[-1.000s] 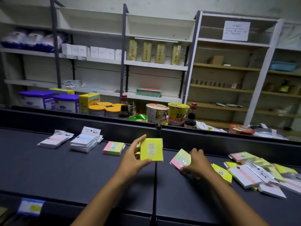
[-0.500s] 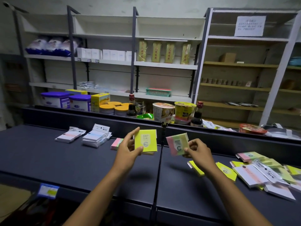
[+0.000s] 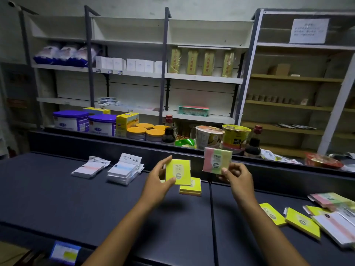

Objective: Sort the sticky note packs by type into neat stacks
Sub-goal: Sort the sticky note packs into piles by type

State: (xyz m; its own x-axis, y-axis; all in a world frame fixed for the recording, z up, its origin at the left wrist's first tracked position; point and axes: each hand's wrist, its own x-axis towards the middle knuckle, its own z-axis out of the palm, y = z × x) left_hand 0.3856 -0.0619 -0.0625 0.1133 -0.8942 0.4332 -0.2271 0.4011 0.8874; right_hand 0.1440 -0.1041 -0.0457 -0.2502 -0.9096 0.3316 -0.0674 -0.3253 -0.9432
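Observation:
My left hand (image 3: 157, 183) holds a yellow sticky note pack (image 3: 178, 172) marked 2207 upright above the dark shelf (image 3: 76, 204). My right hand (image 3: 237, 176) holds up a striped pink, green and yellow pack (image 3: 217, 160) marked 2209. A small stack of yellow packs (image 3: 191, 188) lies on the shelf between my hands. At the left lie two stacks of white wrapped packs, one with a pink band (image 3: 90, 167) and one with a blue band (image 3: 124, 170). An unsorted heap of yellow (image 3: 302, 222), striped (image 3: 329, 200) and white packs (image 3: 334, 226) lies at the right.
Behind the shelf's raised back edge stand purple-lidded tubs (image 3: 71, 120), orange-lidded tins (image 3: 136, 132), sauce bottles (image 3: 169, 134) and cup noodles (image 3: 235, 136). Wall shelving rises behind. A price tag (image 3: 64, 252) hangs on the shelf's front edge.
My right hand picked the striped pack off the shelf and raised it higher. The left hand kept the yellow pack upright. The camera swung left, and a yellow stack now shows between my hands.

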